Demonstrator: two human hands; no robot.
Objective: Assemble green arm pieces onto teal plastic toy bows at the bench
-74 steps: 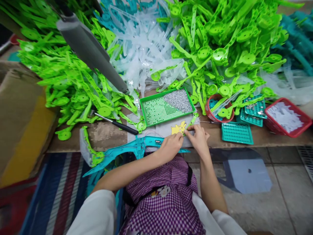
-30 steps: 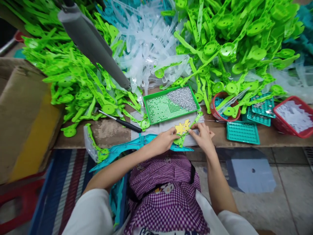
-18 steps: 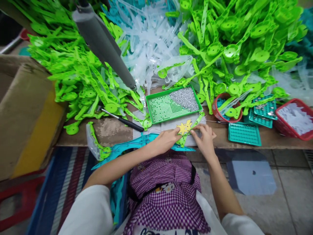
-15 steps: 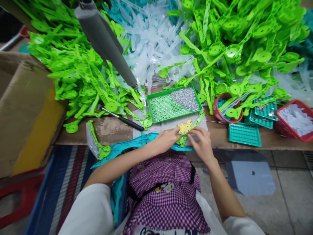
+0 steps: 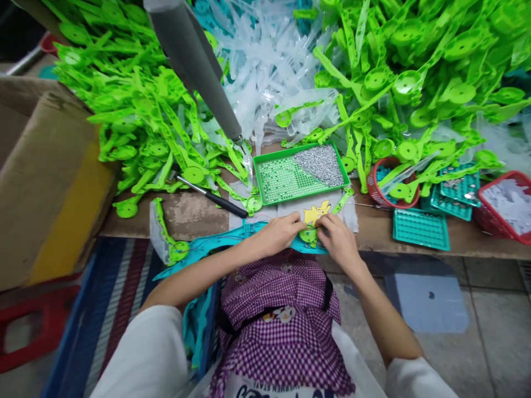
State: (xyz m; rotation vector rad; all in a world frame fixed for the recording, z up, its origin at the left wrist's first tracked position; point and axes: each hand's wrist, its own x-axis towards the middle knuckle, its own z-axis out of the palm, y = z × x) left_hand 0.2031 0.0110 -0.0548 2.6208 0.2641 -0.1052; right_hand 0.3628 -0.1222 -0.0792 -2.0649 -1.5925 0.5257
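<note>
The rounded green part (image 5: 308, 236) is between the two hands, over the right-hand stretch of a long blue frame (image 5: 224, 236) at the near edge of the counter (image 5: 186, 213). Whether it is seated in the frame or lies loose upon it cannot be told. The work looks partway along: thin wires already run along the frame, while the green part has fingers about it and seems unfinished. What remains to be done on it is too small to make out.

The left hand (image 5: 282, 232) comes in from the left, its fingertips drawn together at the part's upper left edge; whether that grip is clamped on the part or on a thin wire cannot be told. The right hand (image 5: 340, 243) is at the opposite side, finger and thumb curled at the part's right edge, and its hold is likewise unclear. The part thus sits in the gap between both grips, beside the fingertips rather than under the palms.

Just beyond lies a yellow cartoon figure (image 5: 316, 211), then a green mesh tray (image 5: 277, 181) with small metal pieces (image 5: 319, 165) heaped at its right. A black-handled tool (image 5: 226, 204) rests left of the tray. Farther out, loose green pieces (image 5: 145, 121) and translucent pieces (image 5: 265, 72) are piled high.
</note>
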